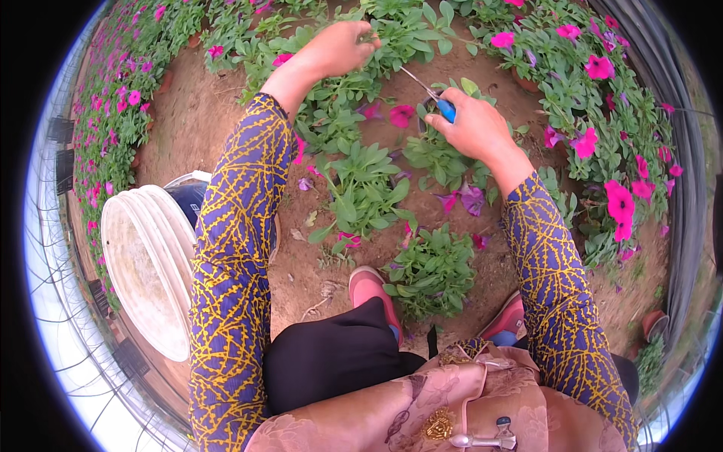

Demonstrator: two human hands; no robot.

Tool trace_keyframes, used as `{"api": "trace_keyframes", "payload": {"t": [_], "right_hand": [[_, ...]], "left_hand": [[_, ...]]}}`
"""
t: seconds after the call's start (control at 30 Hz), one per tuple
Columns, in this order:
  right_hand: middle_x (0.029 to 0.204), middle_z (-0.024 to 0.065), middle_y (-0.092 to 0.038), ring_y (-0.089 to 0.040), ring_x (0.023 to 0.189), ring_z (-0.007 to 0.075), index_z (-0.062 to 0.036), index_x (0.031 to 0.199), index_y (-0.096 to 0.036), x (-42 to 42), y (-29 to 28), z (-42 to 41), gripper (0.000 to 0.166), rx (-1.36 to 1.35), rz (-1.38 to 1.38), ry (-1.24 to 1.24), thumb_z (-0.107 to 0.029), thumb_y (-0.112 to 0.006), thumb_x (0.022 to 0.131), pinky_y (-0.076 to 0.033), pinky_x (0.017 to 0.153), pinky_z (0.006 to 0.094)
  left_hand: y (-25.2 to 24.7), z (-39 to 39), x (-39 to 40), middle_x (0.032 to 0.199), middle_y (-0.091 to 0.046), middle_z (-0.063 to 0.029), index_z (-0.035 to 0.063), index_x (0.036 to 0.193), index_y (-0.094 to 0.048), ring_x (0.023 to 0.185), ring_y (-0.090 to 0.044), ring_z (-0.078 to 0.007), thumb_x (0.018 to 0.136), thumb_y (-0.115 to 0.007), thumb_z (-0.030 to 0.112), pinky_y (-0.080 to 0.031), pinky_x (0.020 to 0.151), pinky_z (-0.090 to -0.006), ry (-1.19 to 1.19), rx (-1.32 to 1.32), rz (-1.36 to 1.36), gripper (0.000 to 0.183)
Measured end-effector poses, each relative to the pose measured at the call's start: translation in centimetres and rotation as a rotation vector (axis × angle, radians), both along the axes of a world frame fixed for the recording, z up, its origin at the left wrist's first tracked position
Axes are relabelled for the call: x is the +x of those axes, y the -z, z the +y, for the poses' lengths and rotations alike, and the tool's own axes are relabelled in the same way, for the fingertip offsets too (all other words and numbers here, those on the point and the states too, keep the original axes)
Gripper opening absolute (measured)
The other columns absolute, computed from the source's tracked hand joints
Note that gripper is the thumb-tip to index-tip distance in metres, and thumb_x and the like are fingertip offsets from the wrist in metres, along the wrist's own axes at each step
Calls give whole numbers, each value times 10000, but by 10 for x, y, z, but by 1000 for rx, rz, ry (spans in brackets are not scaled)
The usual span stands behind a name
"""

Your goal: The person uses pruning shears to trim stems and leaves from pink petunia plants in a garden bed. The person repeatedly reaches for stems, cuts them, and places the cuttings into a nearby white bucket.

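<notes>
My left hand (343, 48) is at the top, over the leafy petunia plants, its fingers curled around a small piece of greenery (370, 37). To its right, my right hand (479, 121) grips a small hand tool (446, 109) with a blue handle and a thin metal blade, probably snips. The blade points up and left, its tip close to the leaves of a petunia plant (398, 42). Below the tool lies another petunia plant (446, 155), partly under my right hand. A magenta flower (401, 116) shows between the plants.
A white plastic bucket (149, 265) lies tipped on the soil at left. One petunia (435, 274) stands between my pink shoes (373, 291). Flowering rows flank both sides, with black sheeting (686, 186) along the right. A small pot (655, 326) is at lower right.
</notes>
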State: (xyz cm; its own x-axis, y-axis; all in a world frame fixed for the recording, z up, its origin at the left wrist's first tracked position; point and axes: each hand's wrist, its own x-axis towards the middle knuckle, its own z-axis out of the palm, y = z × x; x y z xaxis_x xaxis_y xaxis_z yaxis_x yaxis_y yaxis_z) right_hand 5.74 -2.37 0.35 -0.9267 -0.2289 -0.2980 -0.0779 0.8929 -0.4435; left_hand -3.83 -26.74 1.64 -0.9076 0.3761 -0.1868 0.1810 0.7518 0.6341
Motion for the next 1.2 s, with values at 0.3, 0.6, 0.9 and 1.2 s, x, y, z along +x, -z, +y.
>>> {"api": "trace_keyframes", "payload": {"t": [0.3,0.6,0.9,1.2], "right_hand": [[857,137,-678,-651,839,355,-94,1049,-548,7,-6,-7,380,42,33,-144,-404,-626,844,-503,713,475],[821,147,-680,-664,815,342,-58,1009,-543,-4,14,-61,397,37,147,-225,-413,-621,850,-516,699,459],[869,154,-681,-652,868,347,-61,1020,-587,-3,7,-56,422,0,7,-188,-451,-610,861,-505,750,463],[837,147,-673,-646,854,361,-79,1022,-552,-5,-5,-63,391,-56,33,-252,-433,-605,863,-496,735,478]], "left_hand": [[29,7,8,923,-696,-122,143,1008,-707,889,-660,-304,708,-769,293,-523,770,-409,-17,-541,136,341],[6,-20,5,710,-657,-69,74,904,-733,659,-587,-157,706,-799,280,-476,665,-317,-92,-179,107,294],[-9,-49,5,796,-634,0,69,926,-672,718,-540,-77,826,-731,299,-437,673,-262,-423,190,104,258],[-13,-104,17,800,-644,8,45,965,-680,632,-543,-67,826,-710,255,-433,649,-245,-473,85,52,254]]}}
